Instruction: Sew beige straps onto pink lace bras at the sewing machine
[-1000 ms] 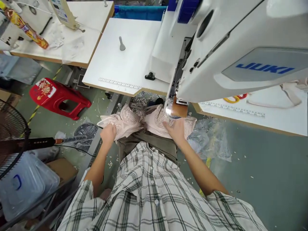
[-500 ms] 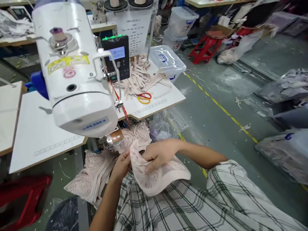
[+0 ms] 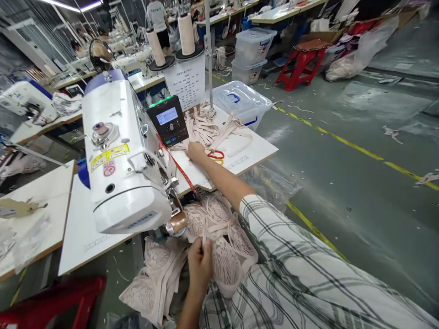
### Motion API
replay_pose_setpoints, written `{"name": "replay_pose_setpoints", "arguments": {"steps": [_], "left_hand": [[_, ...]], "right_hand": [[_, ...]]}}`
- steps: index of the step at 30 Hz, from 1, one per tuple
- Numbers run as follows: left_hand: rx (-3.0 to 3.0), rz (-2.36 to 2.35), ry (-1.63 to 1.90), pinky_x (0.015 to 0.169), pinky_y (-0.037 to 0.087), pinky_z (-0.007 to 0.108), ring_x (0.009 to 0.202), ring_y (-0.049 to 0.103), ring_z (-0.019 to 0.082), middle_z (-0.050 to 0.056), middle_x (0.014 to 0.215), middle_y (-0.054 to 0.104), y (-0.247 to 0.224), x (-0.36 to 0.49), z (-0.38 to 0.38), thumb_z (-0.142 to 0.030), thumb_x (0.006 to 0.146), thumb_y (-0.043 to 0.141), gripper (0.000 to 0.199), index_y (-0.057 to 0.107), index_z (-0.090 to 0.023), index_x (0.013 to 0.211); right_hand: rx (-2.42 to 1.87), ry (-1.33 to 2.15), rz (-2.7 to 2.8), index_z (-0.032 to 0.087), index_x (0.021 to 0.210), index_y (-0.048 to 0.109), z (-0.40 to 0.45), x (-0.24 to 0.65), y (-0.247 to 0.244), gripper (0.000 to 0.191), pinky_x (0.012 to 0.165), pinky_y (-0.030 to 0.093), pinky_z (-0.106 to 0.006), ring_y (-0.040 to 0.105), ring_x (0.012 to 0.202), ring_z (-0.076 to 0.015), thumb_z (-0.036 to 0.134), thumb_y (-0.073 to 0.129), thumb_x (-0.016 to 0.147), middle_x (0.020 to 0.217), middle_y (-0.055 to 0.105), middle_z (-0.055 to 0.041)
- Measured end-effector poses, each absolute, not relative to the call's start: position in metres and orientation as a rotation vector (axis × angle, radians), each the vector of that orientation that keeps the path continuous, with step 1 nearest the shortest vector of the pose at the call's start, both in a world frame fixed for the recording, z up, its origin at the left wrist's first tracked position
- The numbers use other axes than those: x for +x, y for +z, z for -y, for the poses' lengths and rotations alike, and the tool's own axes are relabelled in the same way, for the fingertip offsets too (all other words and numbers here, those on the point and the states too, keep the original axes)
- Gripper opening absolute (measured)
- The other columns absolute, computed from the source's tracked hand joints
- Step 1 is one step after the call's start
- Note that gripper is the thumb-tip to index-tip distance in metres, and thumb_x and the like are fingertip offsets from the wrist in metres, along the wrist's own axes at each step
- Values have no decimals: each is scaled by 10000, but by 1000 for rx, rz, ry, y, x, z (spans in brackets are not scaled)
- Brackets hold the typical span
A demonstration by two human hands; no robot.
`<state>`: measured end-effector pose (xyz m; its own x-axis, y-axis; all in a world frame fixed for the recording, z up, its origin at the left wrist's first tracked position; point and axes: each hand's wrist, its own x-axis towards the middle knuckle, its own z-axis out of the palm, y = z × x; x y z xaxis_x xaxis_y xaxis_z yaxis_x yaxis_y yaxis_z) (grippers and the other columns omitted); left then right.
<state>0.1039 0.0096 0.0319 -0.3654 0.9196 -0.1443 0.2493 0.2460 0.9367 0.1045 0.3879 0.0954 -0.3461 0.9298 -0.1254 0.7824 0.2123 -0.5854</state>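
My left hand (image 3: 200, 264) pinches the edge of a pale pink lace bra (image 3: 228, 262) that lies over my lap, below the machine's front end. My right hand (image 3: 196, 151) reaches out to the white tabletop, at the near edge of a heap of pale fabric strips (image 3: 204, 128). Its fingers are mostly hidden from view. Just right of that wrist are the red and yellow handles of a pair of scissors (image 3: 216, 156). More lace bras (image 3: 156, 278) hang in a layered pile to the left of my left hand.
A white sewing machine (image 3: 128, 201) stands at left, with a control panel (image 3: 168, 119) beside it. Thread cones (image 3: 187, 34) rise behind. A lidded plastic box (image 3: 240, 98) sits beyond the table. Red stools (image 3: 302, 64) stand at far right and lower left.
My right hand has left the bra and moved forward to the tabletop by the strips. My left hand still grips the bra, which now lies lower and flatter. The view has tilted up.
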Motion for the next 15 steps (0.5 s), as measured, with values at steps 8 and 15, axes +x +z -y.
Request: {"name": "replay_pose_setpoints", "arguments": {"steps": [8,15], "left_hand": [[1062,-1832,1341,846,512,336,1003,661,234,85,1093,699,77,85,3,-402,953,576,355,567,-237,1266],[999,-1650,1071,849,514,343,1001,666,250,78,1056,749,98,63,-5,-478,983,471,404,753,-198,1058]], "right_hand": [[-1017,1622,1772,170,835,515,-344,152,81,270,435,331,-154,374,501,-36,406,604,929,817,639,1],[-438,2246,1405,182,841,567,-185,201,49,423,551,515,-167,597,596,-55,493,824,717,824,664,0]]}}
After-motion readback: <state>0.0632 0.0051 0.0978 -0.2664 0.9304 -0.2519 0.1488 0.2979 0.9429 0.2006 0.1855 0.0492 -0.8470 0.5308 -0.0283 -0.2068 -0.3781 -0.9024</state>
